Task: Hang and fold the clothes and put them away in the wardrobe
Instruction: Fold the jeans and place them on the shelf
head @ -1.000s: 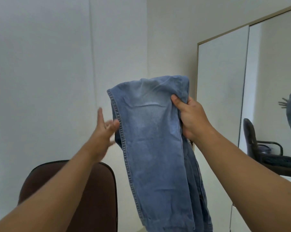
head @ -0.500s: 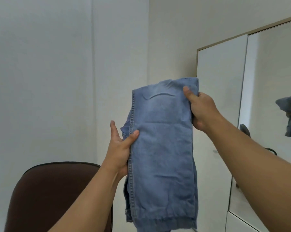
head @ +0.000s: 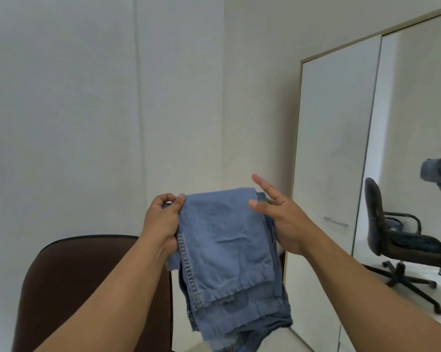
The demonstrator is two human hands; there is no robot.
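Head view: folded jeans are held in mid-air in front of a white wall, above a brown chair. Left hand grips the jeans' left edge, thumb and fingers curled round the fabric. Right hand supports the right edge with fingers spread and thumb resting on the denim; wardrobe stands at right, its mirror door reflecting an office chair.

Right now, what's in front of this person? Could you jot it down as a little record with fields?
Garment: folded blue jeans, held up in the air
Left hand: left hand pinches the jeans' top left corner
Right hand: right hand at the jeans' right edge, thumb on the cloth, fingers spread
Below: brown chair
Right side: white wardrobe door, shut, beside a mirror
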